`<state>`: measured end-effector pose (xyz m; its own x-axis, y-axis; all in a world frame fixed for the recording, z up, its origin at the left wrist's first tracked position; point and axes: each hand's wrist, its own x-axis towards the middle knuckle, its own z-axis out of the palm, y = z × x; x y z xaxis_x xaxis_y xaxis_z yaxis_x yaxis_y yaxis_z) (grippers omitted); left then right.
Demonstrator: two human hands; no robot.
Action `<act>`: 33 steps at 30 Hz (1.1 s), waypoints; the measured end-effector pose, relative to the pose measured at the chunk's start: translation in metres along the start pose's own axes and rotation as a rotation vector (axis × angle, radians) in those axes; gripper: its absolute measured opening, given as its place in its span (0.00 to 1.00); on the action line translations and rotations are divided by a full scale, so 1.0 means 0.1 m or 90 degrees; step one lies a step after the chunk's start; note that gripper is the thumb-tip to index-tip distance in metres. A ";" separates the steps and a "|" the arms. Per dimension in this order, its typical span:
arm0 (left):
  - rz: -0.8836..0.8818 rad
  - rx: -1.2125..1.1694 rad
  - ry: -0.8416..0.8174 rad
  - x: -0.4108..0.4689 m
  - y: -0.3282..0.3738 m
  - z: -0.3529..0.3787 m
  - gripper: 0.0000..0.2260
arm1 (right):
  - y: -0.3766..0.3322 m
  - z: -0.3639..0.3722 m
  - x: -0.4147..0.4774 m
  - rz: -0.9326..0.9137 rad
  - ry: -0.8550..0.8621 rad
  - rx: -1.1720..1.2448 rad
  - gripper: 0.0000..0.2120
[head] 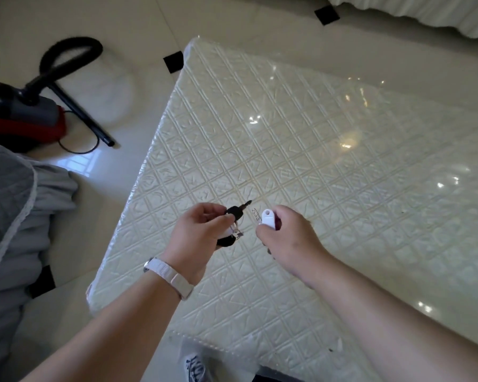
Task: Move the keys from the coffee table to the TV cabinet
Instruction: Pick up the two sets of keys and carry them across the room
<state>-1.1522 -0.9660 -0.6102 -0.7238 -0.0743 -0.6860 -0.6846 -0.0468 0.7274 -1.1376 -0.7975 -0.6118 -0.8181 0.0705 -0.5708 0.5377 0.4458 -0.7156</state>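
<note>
- The left hand (196, 230) has its fingers curled in, closed around a bunch of keys with black plastic heads on a metal ring (233, 213); one black-headed key juts out past the thumb and fingertips, its blade pointing away from the person, and more dark key heads hang below the palm.
- The right hand (286, 238) is also curled shut, pinching a small white oblong plastic key fob (268, 218) with a short silver key blade beside it; how many keys sit inside this fist cannot be told.
- Both bunches are lifted above the cream coffee table with an embossed grid pattern under a glossy clear cover (329, 150), over the part nearest the person and towards its left edge; the two hands are near each other but apart.
- A pale pink-white watch strap (171, 277) circles the left wrist.
- On the shiny beige tiled floor (138, 28) beyond the table's left edge lies a red and black vacuum cleaner with a black hose and tube (31, 117).
- A grey quilted fabric cover (14, 216) fills the left border of the view.
- A patterned shoe (195, 368) shows below the table's near corner.
</note>
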 end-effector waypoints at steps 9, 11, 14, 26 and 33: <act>0.048 -0.065 -0.097 -0.96 0.74 -0.06 0.05 | -0.85 -0.39 -1.08 -0.025 0.109 0.085 0.08; 0.040 -0.098 -0.128 -1.24 0.88 -0.12 0.05 | -1.07 -0.47 -1.38 -0.030 0.139 0.098 0.08; 0.010 -0.185 -0.183 -1.71 1.10 -0.26 0.04 | -1.40 -0.51 -1.90 -0.045 0.163 0.115 0.07; 0.123 -0.175 -0.406 -3.26 1.71 -0.58 0.04 | -2.09 -0.62 -3.68 -0.103 0.337 0.178 0.06; 0.126 -0.115 -0.481 -3.95 1.78 -0.36 0.03 | -2.01 -0.76 -4.42 -0.088 0.440 0.251 0.05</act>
<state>-0.9849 -0.9812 -0.2098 -0.7373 0.5937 -0.3224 -0.5592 -0.2685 0.7843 -0.8996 -0.8502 -0.1847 -0.7538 0.6318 -0.1808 0.3498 0.1529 -0.9243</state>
